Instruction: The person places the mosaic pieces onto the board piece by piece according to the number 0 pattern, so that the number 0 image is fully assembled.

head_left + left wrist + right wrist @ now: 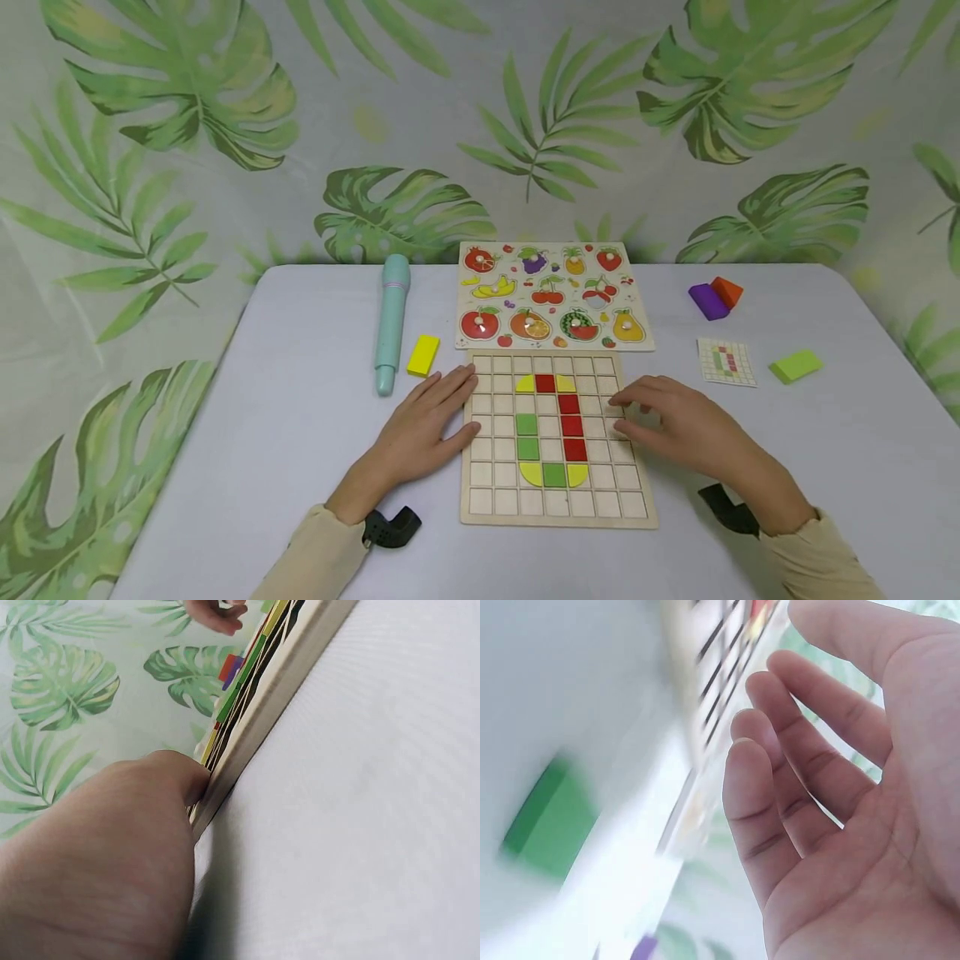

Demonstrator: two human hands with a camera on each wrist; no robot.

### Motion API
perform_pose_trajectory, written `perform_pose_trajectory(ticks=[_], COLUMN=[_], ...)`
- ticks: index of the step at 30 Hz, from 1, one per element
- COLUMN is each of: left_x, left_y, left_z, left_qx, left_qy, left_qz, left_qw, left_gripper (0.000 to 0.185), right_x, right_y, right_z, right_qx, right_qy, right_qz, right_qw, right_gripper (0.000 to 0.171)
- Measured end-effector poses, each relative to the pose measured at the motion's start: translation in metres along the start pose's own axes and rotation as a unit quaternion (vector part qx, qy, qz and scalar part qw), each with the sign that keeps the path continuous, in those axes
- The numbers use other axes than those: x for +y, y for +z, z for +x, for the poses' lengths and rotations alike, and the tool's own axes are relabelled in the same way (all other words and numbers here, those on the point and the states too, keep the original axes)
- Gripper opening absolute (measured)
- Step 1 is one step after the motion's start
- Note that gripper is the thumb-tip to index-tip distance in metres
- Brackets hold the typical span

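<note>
A wooden grid board (483, 502) lies on the table. Yellow rounded pieces (531, 475), red squares (572, 426) and green squares (528, 448) form a ring in its cells. My left hand (427, 425) rests at the board's left edge, fingers extended and thumb along the side; in the left wrist view the thumb side (176, 772) touches the board's edge. Over the right edge hovers my right hand (682, 425), its fingers loosely bent. Nothing lies between those fingers in the right wrist view, where the palm (855, 885) faces the camera.
Behind the board sits a fruit knob puzzle (517, 287). To the left are a teal pen-shaped tool (391, 321) and a yellow block (423, 356). On the right lie a pattern card (726, 362), a light green block (797, 366), a purple block (708, 302) and an orange block (727, 292).
</note>
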State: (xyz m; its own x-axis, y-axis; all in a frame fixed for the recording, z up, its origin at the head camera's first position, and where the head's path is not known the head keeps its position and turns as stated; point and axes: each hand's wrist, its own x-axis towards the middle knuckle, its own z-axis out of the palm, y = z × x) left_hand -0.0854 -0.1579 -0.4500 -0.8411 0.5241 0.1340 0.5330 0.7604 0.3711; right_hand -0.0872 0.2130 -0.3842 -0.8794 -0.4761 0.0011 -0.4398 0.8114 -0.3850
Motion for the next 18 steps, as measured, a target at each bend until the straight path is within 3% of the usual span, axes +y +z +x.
perform_pose_trajectory(ticks=[10,18], left_x=[0.0,0.001], left_y=[0.0,-0.001], left_z=[0.0,0.0], left_qx=[-0.002,0.0], left_qy=[-0.001,0.0], left_qz=[-0.005,-0.005], left_qw=[1.0,1.0], left_gripper=[0.069,0.069], right_x=[0.039,0.061], right_y=[-0.01,-0.009], right_z=[-0.034,-0.054], right_qx=[0.015,-0.011], right_qy=[0.028,0.053], right_qz=[-0.013,-0.019], right_qw=[0.999,0.998], right_gripper=[0.03,0.036])
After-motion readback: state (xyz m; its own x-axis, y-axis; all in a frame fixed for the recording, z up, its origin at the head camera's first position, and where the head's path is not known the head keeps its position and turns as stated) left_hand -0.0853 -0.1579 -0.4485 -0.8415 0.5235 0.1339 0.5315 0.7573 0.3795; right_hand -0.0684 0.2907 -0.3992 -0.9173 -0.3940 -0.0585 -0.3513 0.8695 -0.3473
